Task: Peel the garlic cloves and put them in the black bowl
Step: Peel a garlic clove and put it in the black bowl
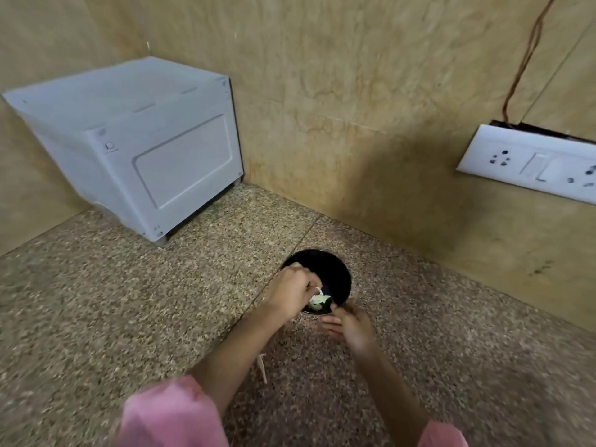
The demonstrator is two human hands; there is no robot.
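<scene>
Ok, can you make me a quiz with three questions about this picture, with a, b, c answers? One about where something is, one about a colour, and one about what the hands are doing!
1. Where is the white box?
a) In the far left corner of the counter
b) Inside the bowl
c) Hanging on the wall

2. What colour is the bowl?
a) Red
b) Black
c) Yellow

3. What is the left hand doing?
a) Lying flat on the counter
b) Pressing a wall switch
c) Pinching a bit of pale garlic skin over the bowl

Answers:
1 a, it stands on the speckled counter where the walls meet.
2 b, its inside and rim are black.
3 c, its fingers are curled on a pale strip beside the garlic, while the right hand is at the bowl's near rim.
</scene>
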